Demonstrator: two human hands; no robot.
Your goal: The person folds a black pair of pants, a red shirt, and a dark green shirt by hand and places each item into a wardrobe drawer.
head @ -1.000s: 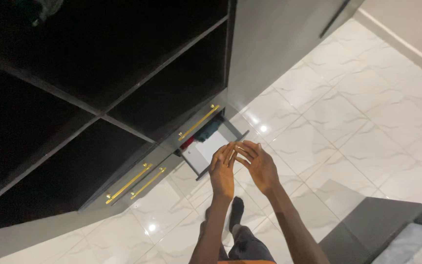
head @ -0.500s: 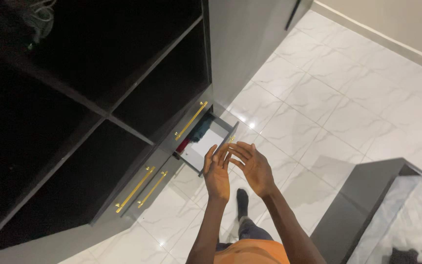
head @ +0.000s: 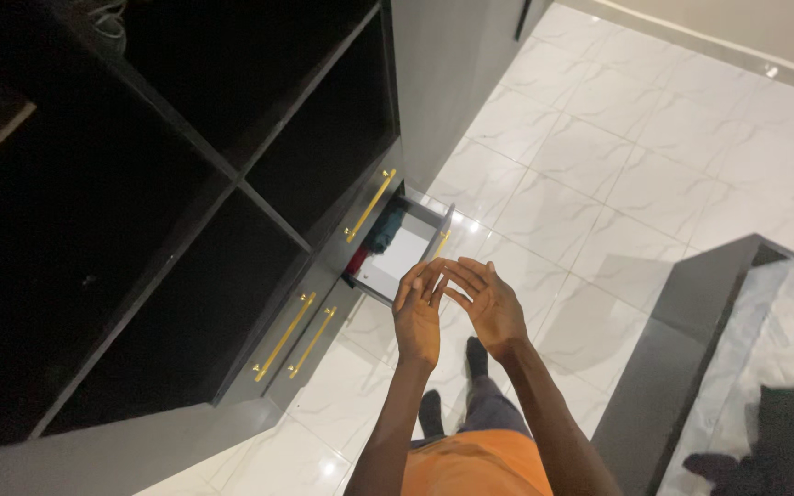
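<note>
2 empty hands, left hand (head: 418, 321) and right hand (head: 487, 305), are meeting fingertip to fingertip, each grip wide, hovering above an open drawer (head: 399, 253) holding folded clothes (head: 380, 235); reaching squarely would suit.

The wardrobe (head: 186, 239) is black, its open shelves dark inside; the drawer handles (head: 369, 205) are gold; the open drawer (head: 402, 250) has a pale grey-white floor, with folded cloth (head: 384, 231) in teal and red at the back, though the shade is hard to judge in shadow; the floor tiles (head: 618, 165) are glossy white with faint grey marble veins; the bed frame (head: 682, 367) is black; the mattress (head: 783, 331) is pale grey with a quilted pattern; the shirt (head: 475, 468) is orange
</note>
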